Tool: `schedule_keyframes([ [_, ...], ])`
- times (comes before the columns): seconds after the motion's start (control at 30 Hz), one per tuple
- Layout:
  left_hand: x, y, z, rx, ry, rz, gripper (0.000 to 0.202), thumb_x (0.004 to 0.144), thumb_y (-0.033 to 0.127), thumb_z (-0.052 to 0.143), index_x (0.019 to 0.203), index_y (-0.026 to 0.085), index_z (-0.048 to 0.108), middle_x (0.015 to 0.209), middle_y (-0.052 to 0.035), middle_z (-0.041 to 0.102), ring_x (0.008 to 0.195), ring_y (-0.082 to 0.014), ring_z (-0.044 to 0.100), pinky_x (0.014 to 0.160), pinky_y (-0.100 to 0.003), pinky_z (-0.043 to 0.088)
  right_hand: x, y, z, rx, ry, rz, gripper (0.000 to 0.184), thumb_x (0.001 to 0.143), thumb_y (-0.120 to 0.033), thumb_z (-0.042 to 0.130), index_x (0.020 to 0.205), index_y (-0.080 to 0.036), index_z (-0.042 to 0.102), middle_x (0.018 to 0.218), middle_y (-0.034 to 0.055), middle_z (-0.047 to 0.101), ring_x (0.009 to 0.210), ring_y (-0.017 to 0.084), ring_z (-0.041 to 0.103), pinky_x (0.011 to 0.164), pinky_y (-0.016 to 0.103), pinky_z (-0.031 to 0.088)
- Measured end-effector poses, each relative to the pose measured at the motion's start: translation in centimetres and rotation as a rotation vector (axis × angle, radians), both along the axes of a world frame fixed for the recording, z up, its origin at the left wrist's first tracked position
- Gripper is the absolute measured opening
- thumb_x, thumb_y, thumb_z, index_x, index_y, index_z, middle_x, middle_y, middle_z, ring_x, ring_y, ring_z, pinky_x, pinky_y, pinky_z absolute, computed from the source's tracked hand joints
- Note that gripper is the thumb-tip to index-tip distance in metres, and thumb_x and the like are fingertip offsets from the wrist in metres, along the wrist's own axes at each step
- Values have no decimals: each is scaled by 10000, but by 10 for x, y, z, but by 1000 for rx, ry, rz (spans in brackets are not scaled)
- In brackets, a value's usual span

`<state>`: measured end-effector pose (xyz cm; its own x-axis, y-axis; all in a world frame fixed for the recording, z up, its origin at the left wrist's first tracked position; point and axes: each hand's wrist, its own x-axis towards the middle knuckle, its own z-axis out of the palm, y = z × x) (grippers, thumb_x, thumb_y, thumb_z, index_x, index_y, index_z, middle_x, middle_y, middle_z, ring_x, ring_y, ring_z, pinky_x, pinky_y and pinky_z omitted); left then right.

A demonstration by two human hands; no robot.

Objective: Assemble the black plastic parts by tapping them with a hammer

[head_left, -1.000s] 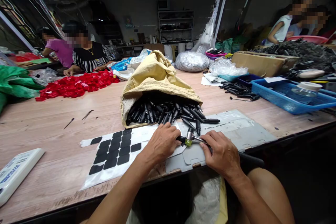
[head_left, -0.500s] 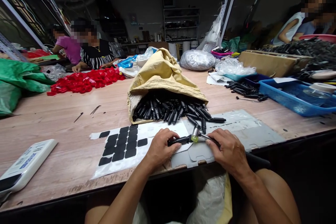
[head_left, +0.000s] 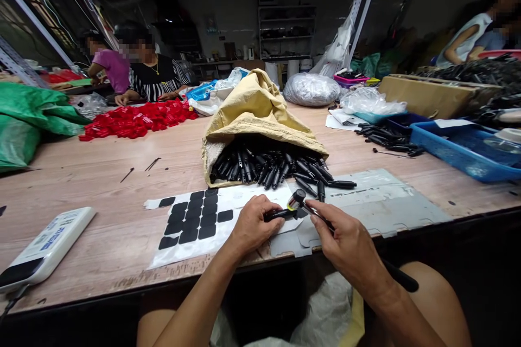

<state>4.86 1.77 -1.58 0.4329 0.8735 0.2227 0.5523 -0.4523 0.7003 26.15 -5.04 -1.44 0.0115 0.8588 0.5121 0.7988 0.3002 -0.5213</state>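
My left hand [head_left: 253,223] pins a black pen-shaped part [head_left: 280,213] against the table near its front edge. My right hand [head_left: 345,241] grips a small hammer [head_left: 296,199] by its thin handle, the head raised a little above the end of the part. Under both lies a grey sheet [head_left: 378,206]. Just behind, a tan sack [head_left: 256,108] lies on its side and spills several more black parts [head_left: 280,171]. Left of my hand is a white sheet with black square pads [head_left: 194,219].
A white device [head_left: 49,244] lies at the front left. Red pieces [head_left: 136,118] are heaped at the back left, where two people sit; more people sit at the far right. A blue tray [head_left: 459,154], a cardboard box [head_left: 435,95] and green bags [head_left: 28,119] ring the wooden table [head_left: 101,184].
The hammer head has lifted off the black part and tilted up. The camera has shifted, so everything sits a little further right in view.
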Motion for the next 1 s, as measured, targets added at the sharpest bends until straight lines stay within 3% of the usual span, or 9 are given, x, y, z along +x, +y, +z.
schedule_keyframes([
  [0.3,-2,4,-6,8,-40,-43,176,827,248,703,977,238,797,843,-25,610,890,-205,556,817,-318,418,-17,-7,5,178,-102,38,397,987,-162,469,1345,-264,606,1022,56,724,875,192,683,814,310,514],
  [0.47,-1,4,-2,9,-16,-36,112,830,240,697,866,234,803,802,-24,596,861,-203,546,794,-315,414,-18,-7,1,110,-273,18,405,962,-114,476,1292,-268,652,820,23,693,756,167,653,676,273,445],
  [0.67,-2,4,-4,-18,-33,-22,187,810,227,718,972,235,811,846,-29,613,899,-206,564,822,-315,425,-12,-7,6,249,-160,-93,389,972,-150,516,1319,-277,639,952,25,723,835,167,670,765,269,469],
  [0.83,0,3,-4,-7,-37,-2,171,800,220,726,950,226,807,820,-19,605,879,-197,562,802,-309,420,-9,-6,-2,142,-222,-51,387,965,-141,510,1294,-289,652,895,1,713,798,162,667,701,263,453],
  [1.0,-1,2,0,-26,-23,-8,142,839,274,703,943,212,779,851,-22,624,897,-202,562,812,-313,412,4,1,-1,167,-175,-141,353,974,-206,539,1293,-312,647,1013,-6,724,865,169,674,774,277,462],
])
